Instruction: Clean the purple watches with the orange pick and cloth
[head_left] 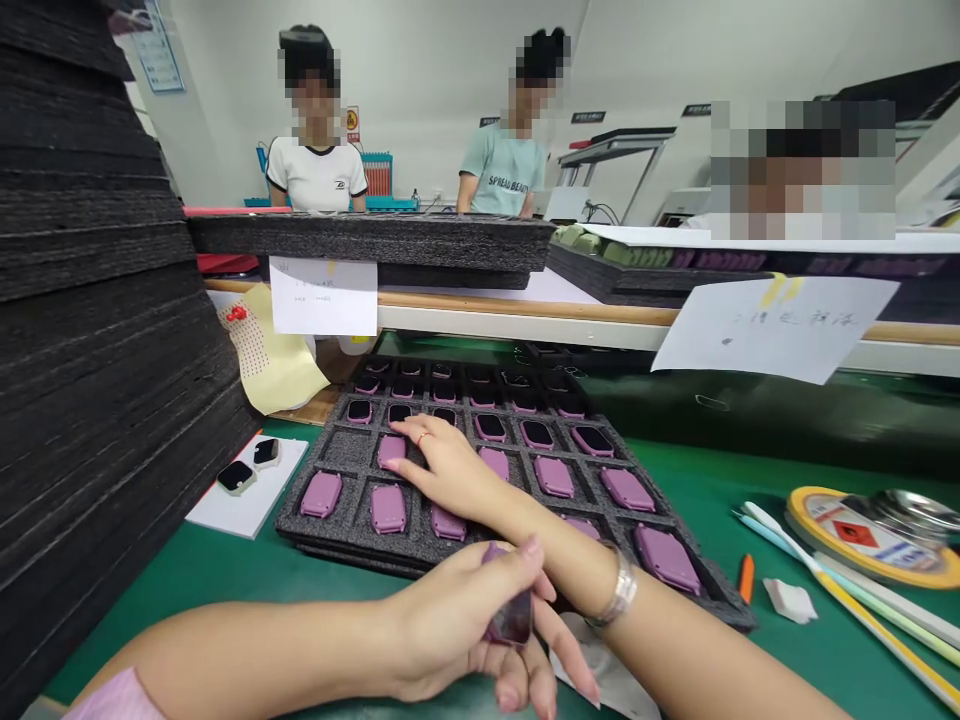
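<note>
My left hand (487, 620) is closed around a purple smartwatch (513, 618), its dark glossy screen partly showing near the bottom centre. Crossing over it, my right hand (446, 455) reaches into the black foam tray (349, 448). Its thumb and fingers pinch a purple watch case (391, 451) lying in a compartment of the second visible column. Around it, the nearer rows hold purple cases with the plain side up, such as one purple case (388, 508). Farther rows hold watches with black screens (491, 427) up. My right forearm hides part of the tray.
Stacked black foam sheets (90, 300) rise at the left. Two pale watches (237, 477) lie on a white pad (255, 515). A yellow-rimmed round container (862, 535), sticks and an orange piece (746, 578) lie right. A shelf (600, 325) crosses behind; several people are beyond it.
</note>
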